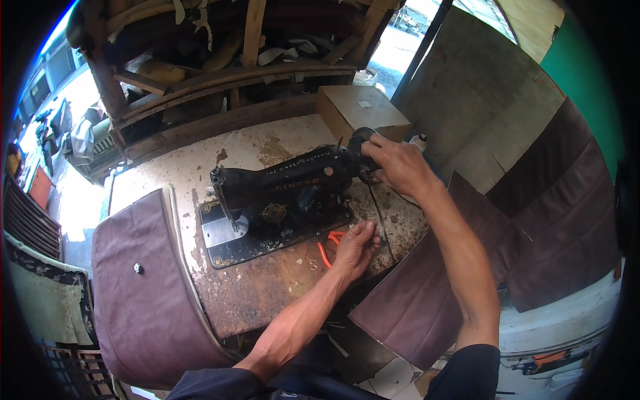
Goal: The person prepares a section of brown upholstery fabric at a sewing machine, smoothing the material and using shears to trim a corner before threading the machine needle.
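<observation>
A black sewing machine [287, 180] with worn gold decoration stands on a stained worktable [260, 300]. At its right end my right hand [400, 167] is closed around the handwheel [362, 141], partly covering it. My left hand [358, 250] is held over the table in front of the machine, fingers pinched together. Whatever may be between those fingertips is too small to make out. Beside the left hand lies a tool with orange handles [325, 255], its other end hidden by the hand. The machine's needle end and bright metal plate [225, 230] are at the left.
A padded maroon cover [147, 287] hangs over the table's left edge, with a small dark object [139, 269] on it. Behind the machine sits a cardboard box [367, 110], below a wooden frame [233, 77]. Maroon panels [427, 300] hang at the right.
</observation>
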The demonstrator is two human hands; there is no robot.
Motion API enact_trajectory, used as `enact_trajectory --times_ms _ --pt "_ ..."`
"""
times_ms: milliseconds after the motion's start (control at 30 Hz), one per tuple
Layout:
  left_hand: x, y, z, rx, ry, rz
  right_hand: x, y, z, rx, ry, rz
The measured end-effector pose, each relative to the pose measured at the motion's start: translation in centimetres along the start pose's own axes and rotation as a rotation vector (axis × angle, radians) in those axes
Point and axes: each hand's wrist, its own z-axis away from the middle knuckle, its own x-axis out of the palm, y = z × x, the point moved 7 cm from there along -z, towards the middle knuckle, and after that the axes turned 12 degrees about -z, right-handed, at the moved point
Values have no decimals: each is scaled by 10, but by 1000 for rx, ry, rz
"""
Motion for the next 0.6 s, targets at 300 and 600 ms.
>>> enact_trajectory --times_ms 300,600 --pt "3 1 2 1 -9 -11 1 2 0 2 4 -11" --pt "4 2 3 -4 2 -14 1 3 1 17 -5 -7"
